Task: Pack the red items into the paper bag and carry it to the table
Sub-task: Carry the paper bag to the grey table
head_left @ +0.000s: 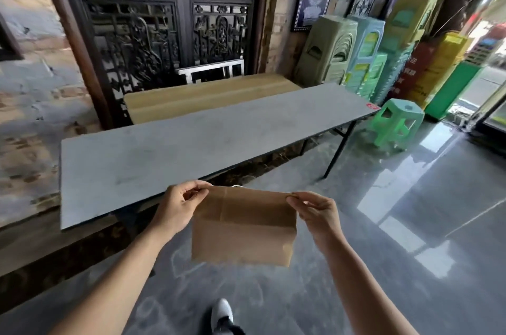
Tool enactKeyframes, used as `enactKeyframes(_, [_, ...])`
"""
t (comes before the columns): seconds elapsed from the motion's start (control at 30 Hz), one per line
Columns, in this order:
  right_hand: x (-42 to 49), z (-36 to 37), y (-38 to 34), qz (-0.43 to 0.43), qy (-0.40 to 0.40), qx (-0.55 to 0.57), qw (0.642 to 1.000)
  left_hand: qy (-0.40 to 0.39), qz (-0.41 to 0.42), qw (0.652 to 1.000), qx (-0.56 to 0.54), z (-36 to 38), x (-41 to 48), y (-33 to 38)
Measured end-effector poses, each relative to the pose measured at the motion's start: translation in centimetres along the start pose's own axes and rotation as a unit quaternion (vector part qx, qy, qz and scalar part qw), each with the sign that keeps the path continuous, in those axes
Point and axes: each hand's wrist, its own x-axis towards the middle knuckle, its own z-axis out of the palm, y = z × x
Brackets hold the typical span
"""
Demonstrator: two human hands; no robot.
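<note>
A brown paper bag (243, 227) hangs in the air in front of me, just short of the near edge of a long grey folding table (175, 148). My left hand (180, 207) pinches the bag's top left corner. My right hand (315, 211) pinches its top right corner. The bag's mouth is held closed, so its contents are hidden. A sliver of white handle shows above its top edge. No red items are in sight apart from a small red label (373, 107) at the table's far right corner.
A flat cardboard box (210, 96) lies behind the table against dark carved wooden doors (169, 33). A green plastic stool (397, 123) stands by the table's right end, with stacked stools and coloured boxes beyond. My white shoe (223, 312) is on the glossy grey floor.
</note>
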Motion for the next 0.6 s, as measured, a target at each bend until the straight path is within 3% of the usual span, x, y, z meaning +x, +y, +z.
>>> enactKeyframes(0.33, [27.5,-0.1,-2.1,-0.004,-0.007,-0.018,1.000,0.001,-0.015,1.000,-0.004,6.1,25.3,-0.2])
enactKeyframes(0.6, [48.5,3.6,2.2,0.005,-0.119,-0.072,0.990,0.078,-0.050,0.991,0.092,10.0,39.7,-5.8])
